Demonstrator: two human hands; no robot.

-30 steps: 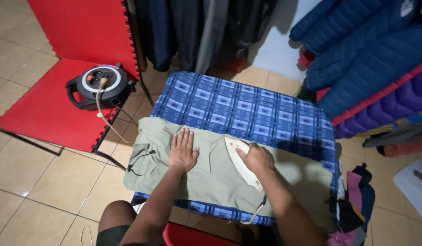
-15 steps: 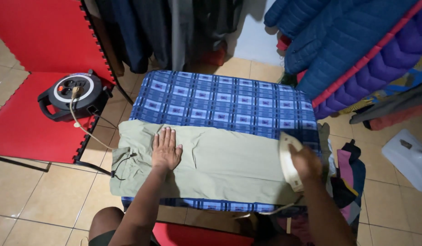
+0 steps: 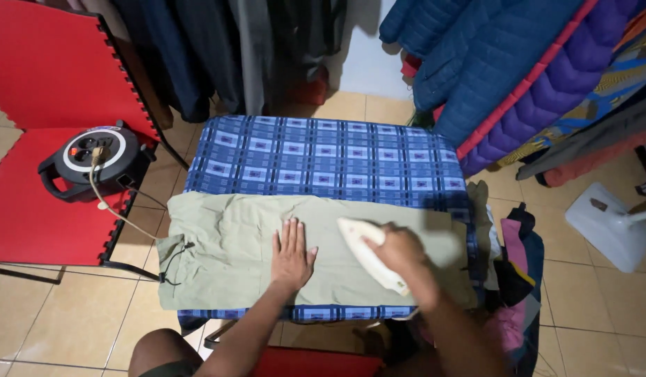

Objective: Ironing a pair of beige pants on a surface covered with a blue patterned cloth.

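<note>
A pale green garment [image 3: 225,244] lies spread flat along the near side of a table covered with a blue checked cloth [image 3: 323,157]. My left hand [image 3: 292,254] rests flat on the garment near its middle, fingers together and pointing away from me. Just to the right, my right hand [image 3: 400,248] grips the handle of a white clothes iron [image 3: 365,251], whose tip points toward the upper left on the garment. A black drawstring hangs at the garment's left end.
A black cable reel [image 3: 89,160] with a plugged cord sits on a red foam mat [image 3: 37,84] at left. Dark clothes hang at the back, blue and purple padded jackets [image 3: 504,63] at right. Crumpled clothes [image 3: 515,279] and a white object [image 3: 609,227] lie on the tiled floor.
My right hand slid the iron from the garment's right end back toward the middle. My left hand shifted a little to the right on the garment. The camera view moved slightly.
</note>
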